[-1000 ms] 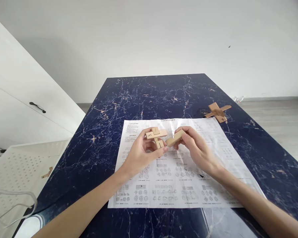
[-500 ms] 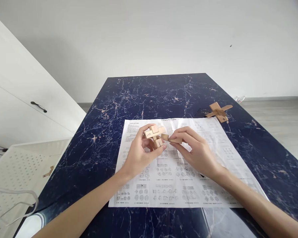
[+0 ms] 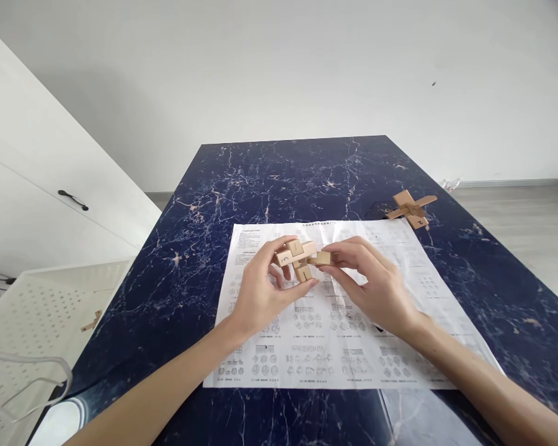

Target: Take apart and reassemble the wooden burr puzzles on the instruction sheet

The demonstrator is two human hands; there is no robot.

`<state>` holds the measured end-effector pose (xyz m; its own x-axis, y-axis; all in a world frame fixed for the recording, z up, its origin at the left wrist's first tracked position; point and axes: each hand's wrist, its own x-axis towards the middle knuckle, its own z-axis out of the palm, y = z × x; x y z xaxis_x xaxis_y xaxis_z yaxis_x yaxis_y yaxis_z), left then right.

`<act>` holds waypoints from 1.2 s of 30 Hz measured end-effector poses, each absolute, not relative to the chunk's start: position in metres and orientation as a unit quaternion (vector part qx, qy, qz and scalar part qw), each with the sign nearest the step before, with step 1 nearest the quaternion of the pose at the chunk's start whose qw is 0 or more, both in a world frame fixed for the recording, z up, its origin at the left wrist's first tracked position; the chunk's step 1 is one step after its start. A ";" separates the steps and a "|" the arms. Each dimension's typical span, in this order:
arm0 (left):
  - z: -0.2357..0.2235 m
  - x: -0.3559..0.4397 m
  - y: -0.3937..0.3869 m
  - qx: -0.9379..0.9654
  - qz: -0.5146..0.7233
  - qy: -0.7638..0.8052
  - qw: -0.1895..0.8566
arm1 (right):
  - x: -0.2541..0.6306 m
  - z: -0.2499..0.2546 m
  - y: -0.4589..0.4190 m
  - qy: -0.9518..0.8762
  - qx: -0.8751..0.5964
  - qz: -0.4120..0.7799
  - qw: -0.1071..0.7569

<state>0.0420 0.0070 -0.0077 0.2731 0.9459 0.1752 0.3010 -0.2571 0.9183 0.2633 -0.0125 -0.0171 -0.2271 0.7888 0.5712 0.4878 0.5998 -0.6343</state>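
Observation:
My left hand (image 3: 260, 291) pinches a partly built wooden puzzle cluster (image 3: 295, 257) of notched blocks, with a number on one face, held above a printed instruction sheet (image 3: 335, 347). My right hand (image 3: 376, 285) grips a single wooden bar (image 3: 322, 258) whose end meets the right side of the cluster. Both hands have their fingers closed round the wood. The sheet lies flat on a dark blue marble-patterned table (image 3: 279, 179).
A second, assembled wooden cross puzzle (image 3: 410, 208) lies on the table at the far right, beyond the sheet. A white perforated tray (image 3: 32, 322) with a small wooden piece (image 3: 91, 322) stands left of the table. White cabinet (image 3: 37, 186) at left.
My right hand has turned the wooden bar level and brought it left, so its end now meets the cluster. The left hand has rotated the cluster slightly.

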 end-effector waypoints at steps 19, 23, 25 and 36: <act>-0.017 0.042 0.005 0.773 0.336 0.423 0.332 | 0.261 -0.013 -0.020 -0.819 -0.362 0.089 0.436; -0.015 0.042 0.005 0.775 0.346 0.411 0.333 | 0.261 -0.013 -0.021 -0.819 -0.357 0.097 0.439; -0.014 0.043 0.005 0.770 0.347 0.402 0.354 | 0.261 -0.013 -0.021 -0.817 -0.355 0.102 0.443; 0.001 0.041 0.011 0.650 0.348 0.375 0.562 | 0.264 -0.010 -0.015 -0.764 -0.436 0.135 0.456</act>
